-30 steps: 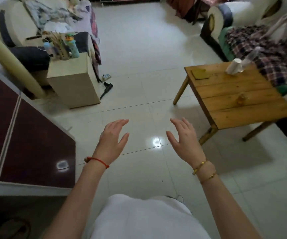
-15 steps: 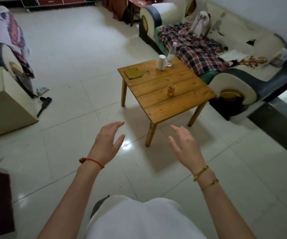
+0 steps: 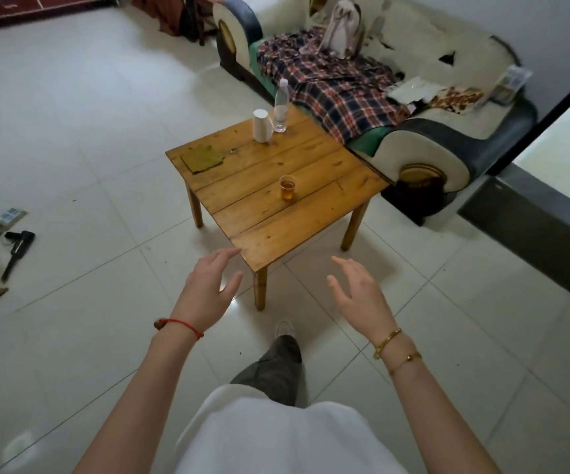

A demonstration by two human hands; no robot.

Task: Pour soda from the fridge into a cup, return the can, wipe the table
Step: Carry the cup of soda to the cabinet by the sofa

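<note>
- While both hands hang over the tiled floor short of the wooden table [image 3: 311, 230], neither holds anything: the left hand [image 3: 208, 289] and the right hand [image 3: 362, 292] each have their fingers spread and loosely straight.
- No soda can is in sight, and the small clear cup [image 3: 288, 188] near the middle of the table already holds amber liquid, so I judge the pouring and the return of the can done and the wiping left to do.
- The thing to fetch for that is most likely the olive-green cloth [image 3: 202, 158], which lies flat on the far-left part of the table, close to the left edge.
- From the hands the cloth lies ahead and to the left, beyond the table's near corner; the left hand, whose fingertips reach just beside that corner, is the nearer of the two.
- The cloth's longer side runs roughly along the table's left edge, so a reach from the left side would meet it squarely.
- The cup stands between the cloth and the right hand's path, well apart from the cloth; a wipe across the boards could knock it.
- At the far corner a white upturned cup [image 3: 262, 125] and a clear water bottle [image 3: 281, 106] stand just beside each other, clear of the cloth.
</note>
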